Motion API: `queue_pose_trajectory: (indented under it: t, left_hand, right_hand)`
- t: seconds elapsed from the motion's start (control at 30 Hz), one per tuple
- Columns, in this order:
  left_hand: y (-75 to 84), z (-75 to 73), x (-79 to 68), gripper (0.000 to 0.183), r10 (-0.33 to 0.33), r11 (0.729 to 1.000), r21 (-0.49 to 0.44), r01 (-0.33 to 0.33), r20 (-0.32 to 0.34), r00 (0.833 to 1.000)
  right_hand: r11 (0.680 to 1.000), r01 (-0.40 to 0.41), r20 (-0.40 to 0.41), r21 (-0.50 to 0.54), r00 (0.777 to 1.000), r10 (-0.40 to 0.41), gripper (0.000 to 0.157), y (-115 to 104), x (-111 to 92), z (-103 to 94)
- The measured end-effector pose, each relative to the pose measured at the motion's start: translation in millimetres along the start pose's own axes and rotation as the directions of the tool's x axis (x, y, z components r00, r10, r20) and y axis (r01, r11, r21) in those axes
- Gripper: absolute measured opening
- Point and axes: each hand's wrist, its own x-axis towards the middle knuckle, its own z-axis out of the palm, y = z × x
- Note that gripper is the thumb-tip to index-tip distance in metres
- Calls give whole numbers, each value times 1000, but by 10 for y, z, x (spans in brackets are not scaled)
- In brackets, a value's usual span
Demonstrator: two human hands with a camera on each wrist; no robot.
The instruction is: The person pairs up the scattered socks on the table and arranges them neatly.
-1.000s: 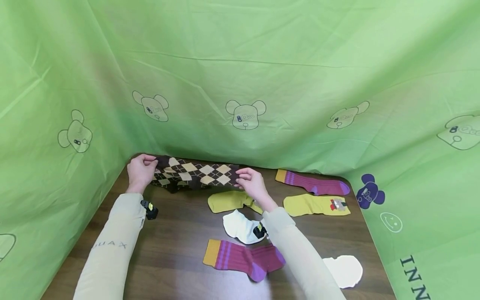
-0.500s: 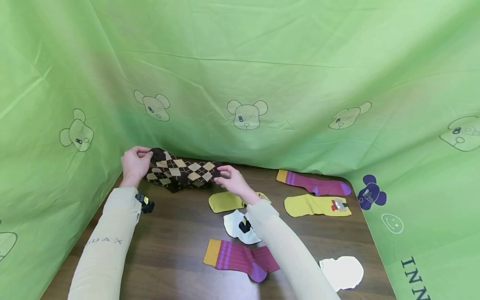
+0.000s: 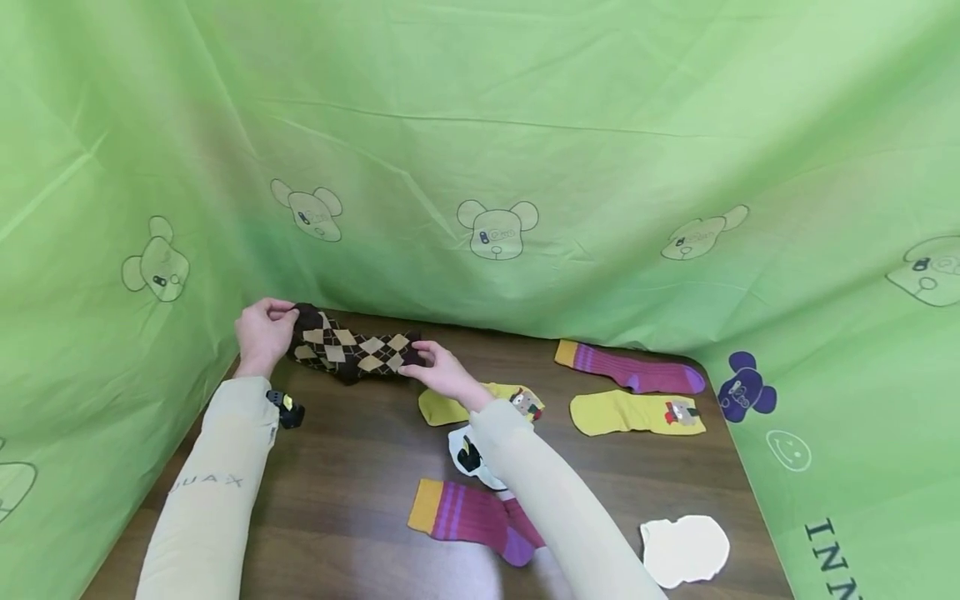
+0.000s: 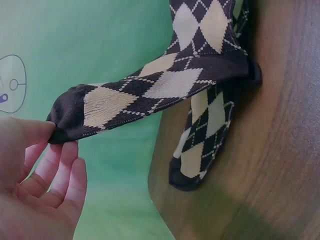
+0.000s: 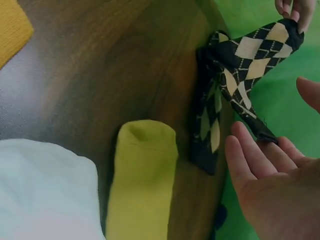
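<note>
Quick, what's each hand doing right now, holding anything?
Left hand: closed, pinching the dark toe of a dark-brown knit sock with beige diamonds.
Right hand: open, touching the sock's dark cuff.

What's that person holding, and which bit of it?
The left hand pinches a diamond-patterned sock by its dark toe; the right hand only touches the cuff with its fingers, thumb apart.

The dark argyle sock (image 4: pixel 167 84), pale-diamonded, was held, toe lifted, over a matching sock (image 4: pixel 204 135), left of centre in the head view.
</note>
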Motion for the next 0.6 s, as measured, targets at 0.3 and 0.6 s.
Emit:
queue_pose_trajectory:
  t: [0.3,0.6]
  left_hand:
    - [-80,17,-26,26,-3,1000,2,3,14,1000]
    - [-141,118,-52,23,12,1000,6,-12,-11,1000]
  right_hand:
    - [1000,-17,-7,-14,1000,17,74,6,-21,95]
    - [998,-48,37,-41,998,49,90,53,-16,155]
